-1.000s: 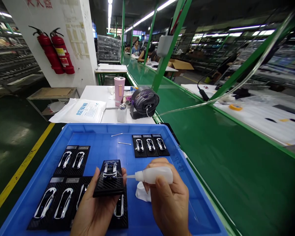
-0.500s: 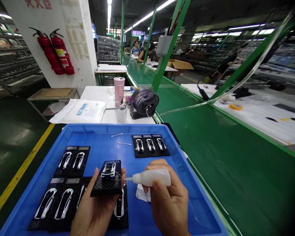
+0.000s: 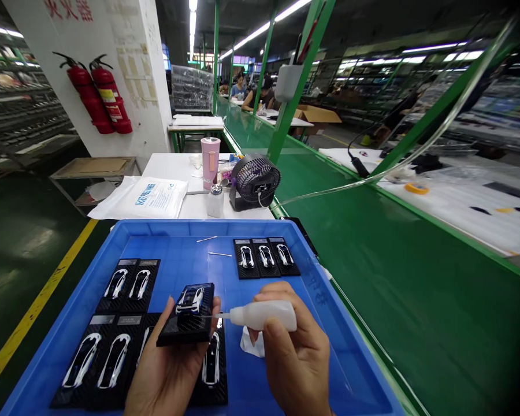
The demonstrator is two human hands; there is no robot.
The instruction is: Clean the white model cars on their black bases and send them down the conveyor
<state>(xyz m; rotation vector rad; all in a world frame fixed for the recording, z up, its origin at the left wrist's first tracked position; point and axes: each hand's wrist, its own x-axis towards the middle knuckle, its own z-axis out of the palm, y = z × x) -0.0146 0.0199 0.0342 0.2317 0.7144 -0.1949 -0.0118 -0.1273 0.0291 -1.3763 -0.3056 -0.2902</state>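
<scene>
One black base (image 3: 184, 333), bearing a white-and-black model car (image 3: 190, 300), sits in the grasp of your left hand (image 3: 169, 367), above the near half of the blue tray (image 3: 208, 225). Your right hand (image 3: 297, 346), also above the tray, is clasped around a white bottle (image 3: 266, 315), its thin nozzle (image 3: 224, 315) pointing at the car's near end; whether the tip touches cannot be told. Inside the tray, three mounted cars (image 3: 265, 257) lie at its far right, and two swabs (image 3: 220, 254) near its far rim. Beyond that rim stands a black fan (image 3: 255, 180).
</scene>
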